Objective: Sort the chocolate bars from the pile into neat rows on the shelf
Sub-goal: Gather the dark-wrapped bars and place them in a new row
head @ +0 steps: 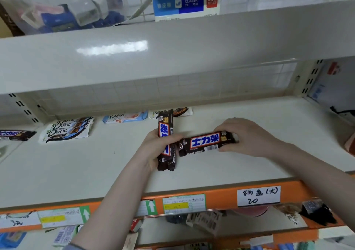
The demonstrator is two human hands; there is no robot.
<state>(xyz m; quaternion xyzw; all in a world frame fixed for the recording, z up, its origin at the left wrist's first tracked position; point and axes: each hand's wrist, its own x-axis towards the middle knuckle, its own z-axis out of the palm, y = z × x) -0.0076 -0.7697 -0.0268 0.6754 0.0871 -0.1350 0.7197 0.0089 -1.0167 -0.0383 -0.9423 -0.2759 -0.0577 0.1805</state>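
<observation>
On the big pale grey metal shelf [249, 165], the left hand [153, 146] grips upright dark brown chocolate bars with blue letters [165, 134]. Just beside them, the right hand [247, 136] pinches one end of another dark brown bar lying sideways [205, 143]. Far back sit white Dove packs [67, 129], a light blue Dove pack [124, 117] and a small dark bar at the left edge [16, 134].

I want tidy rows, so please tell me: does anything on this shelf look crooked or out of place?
Yes. The left hand holds bars pointing front to back, while the right hand holds a bar lying sideways, at a right angle.
</observation>
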